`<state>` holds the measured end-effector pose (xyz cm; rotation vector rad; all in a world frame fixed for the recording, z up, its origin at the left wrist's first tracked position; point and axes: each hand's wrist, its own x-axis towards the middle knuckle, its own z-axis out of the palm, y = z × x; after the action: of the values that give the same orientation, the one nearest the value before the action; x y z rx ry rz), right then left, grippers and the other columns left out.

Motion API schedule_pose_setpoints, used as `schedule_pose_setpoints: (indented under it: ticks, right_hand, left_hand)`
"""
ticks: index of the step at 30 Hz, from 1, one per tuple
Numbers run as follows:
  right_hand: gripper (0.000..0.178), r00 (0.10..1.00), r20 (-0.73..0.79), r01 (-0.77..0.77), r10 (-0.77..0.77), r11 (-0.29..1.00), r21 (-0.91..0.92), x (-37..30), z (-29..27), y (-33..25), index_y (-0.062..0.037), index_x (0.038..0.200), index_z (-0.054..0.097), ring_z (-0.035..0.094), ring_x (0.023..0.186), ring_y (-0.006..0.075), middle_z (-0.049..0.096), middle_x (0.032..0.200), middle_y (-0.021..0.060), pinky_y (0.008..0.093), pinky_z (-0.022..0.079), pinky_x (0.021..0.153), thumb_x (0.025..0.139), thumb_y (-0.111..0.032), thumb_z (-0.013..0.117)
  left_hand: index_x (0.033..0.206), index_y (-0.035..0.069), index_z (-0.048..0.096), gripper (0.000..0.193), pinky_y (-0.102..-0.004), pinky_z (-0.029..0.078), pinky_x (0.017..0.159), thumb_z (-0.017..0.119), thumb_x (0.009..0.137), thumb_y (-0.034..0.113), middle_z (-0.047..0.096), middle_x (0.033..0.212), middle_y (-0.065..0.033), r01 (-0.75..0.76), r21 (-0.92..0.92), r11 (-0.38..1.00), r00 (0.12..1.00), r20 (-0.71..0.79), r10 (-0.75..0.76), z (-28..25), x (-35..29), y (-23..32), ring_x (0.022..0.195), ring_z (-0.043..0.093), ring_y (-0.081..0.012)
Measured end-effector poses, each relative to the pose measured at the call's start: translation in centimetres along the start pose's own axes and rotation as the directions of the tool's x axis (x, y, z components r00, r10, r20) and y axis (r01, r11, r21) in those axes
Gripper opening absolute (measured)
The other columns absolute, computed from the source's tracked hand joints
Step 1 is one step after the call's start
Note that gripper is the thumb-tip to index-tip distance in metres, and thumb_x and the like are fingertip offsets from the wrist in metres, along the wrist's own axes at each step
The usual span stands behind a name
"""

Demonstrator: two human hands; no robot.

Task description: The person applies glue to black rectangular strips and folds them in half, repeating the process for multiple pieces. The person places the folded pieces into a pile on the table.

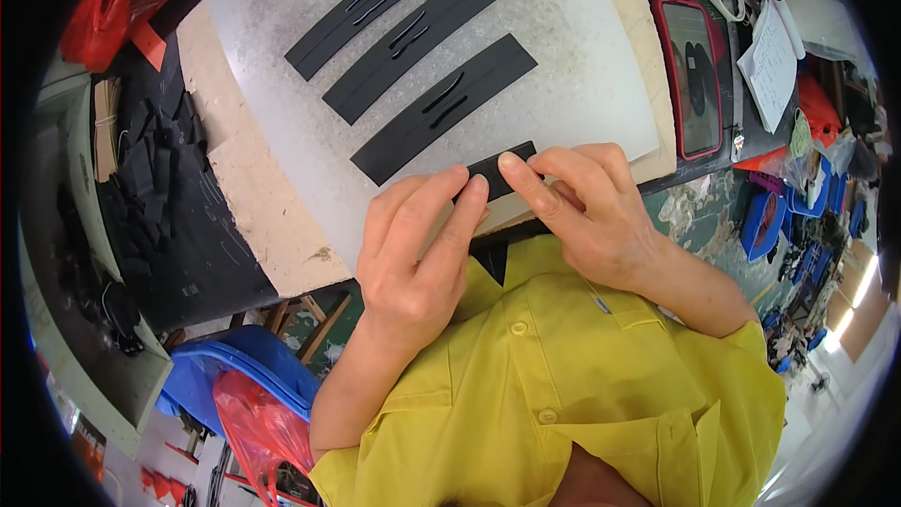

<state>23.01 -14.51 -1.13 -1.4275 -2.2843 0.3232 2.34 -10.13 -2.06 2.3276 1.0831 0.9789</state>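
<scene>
Both hands meet at the near edge of a pale grey board (563, 28) that lies tilted across the workbench. The left hand (418, 244) and the right hand (587, 202) are closed together on one black strip (502, 169), fingertips of each pressed onto it from either side. Most of the strip is covered; only a short dark piece shows between the fingers, flat on the board's near edge.

Farther out on the board lie three long black strips (436, 108), side by side and slanting from near left to far right, each with a pair of thin slits at its middle. More dark pieces sit at the far left corner of the board.

To the right stands a phone in a red case (693, 75), upright on the dark bench, with a white notepad (771, 61) just beyond it. On the left a heap of black offcuts (155, 178) fills the bench, and a red plastic bag (113, 0) hangs at the far left. Near left, low down, is a blue bin (239, 361) lined with another red bag. The person wears a yellow shirt (582, 394).
</scene>
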Motion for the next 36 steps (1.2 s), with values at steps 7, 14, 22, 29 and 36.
schedule_pose_setpoints:
  ticks: [7, 14, 22, 29, 36]
  right_hand:
    - [0.047, 0.999, -0.013, 0.046, -0.051, 0.971, -0.232, 0.3, 0.0, -0.6, -0.0008, 0.126, 0.066, 0.052, 0.093, 0.0201, 0.058, 0.114, 0.0039, 0.0322, 0.043, 0.078, 0.081, -0.011, 0.064]
    - [0.033, 0.985, 0.169, 0.092, -0.047, 0.958, -0.273, 2.7, -2.3, -1.6, 0.0008, 0.111, 0.070, 0.059, 0.093, 0.0203, 0.064, 0.110, 0.0079, 0.0340, 0.043, 0.078, 0.080, -0.011, 0.065]
    - [0.035, 0.985, -0.160, 0.059, -0.067, 0.997, -0.056, 7.3, -1.6, 4.3, -0.0055, 0.108, 0.071, 0.061, 0.096, 0.0255, 0.067, 0.103, 0.0046, 0.0389, 0.046, 0.083, 0.074, -0.001, 0.071]
    - [0.023, 0.989, -0.116, -0.072, 0.088, 0.988, 0.134, 7.6, -1.6, 4.3, -0.0070, 0.102, 0.070, 0.058, 0.089, 0.0290, 0.061, 0.092, 0.0055, 0.0385, 0.046, 0.082, 0.080, -0.002, 0.072]
    - [0.025, 0.994, -0.063, -0.088, 0.089, 0.996, 0.023, 7.7, -2.6, 2.7, -0.0041, 0.104, 0.072, 0.059, 0.078, 0.0257, 0.061, 0.084, 0.0079, 0.0339, 0.048, 0.065, 0.080, 0.003, 0.073]
  left_hand:
    - [0.110, -0.005, 0.074, 0.031, -0.0377, 0.054, 0.080, 0.077, 0.084, 0.013, 0.067, 0.117, -0.0142, -0.128, 0.131, 0.983, 0.981, 0.164, 0.106, -0.6, -0.3, 0.0, 0.102, 0.063, -0.0310]
    - [0.108, -0.002, 0.074, 0.033, -0.0392, 0.052, 0.082, 0.074, 0.089, 0.024, 0.064, 0.119, -0.0151, -0.165, 0.251, 0.954, 0.949, 0.304, 0.084, -1.8, 0.6, 1.3, 0.105, 0.061, -0.0314]
    - [0.107, 0.004, 0.074, 0.031, -0.0359, 0.047, 0.071, 0.083, 0.077, 0.006, 0.065, 0.101, -0.0100, 0.190, 0.191, 0.963, 0.981, -0.084, -0.177, -2.8, 1.1, -2.1, 0.083, 0.056, -0.0259]
    - [0.103, 0.002, 0.071, 0.026, -0.0325, 0.047, 0.071, 0.081, 0.080, 0.003, 0.065, 0.094, -0.0093, 0.237, 0.172, 0.956, 0.970, -0.098, -0.223, -2.7, 2.1, -2.0, 0.080, 0.057, -0.0226]
    - [0.092, 0.002, 0.066, 0.023, -0.0345, 0.046, 0.061, 0.079, 0.074, -0.006, 0.064, 0.084, -0.0101, 0.317, -0.063, 0.946, 0.937, -0.136, -0.323, -1.4, 3.2, -0.9, 0.069, 0.056, -0.0248]
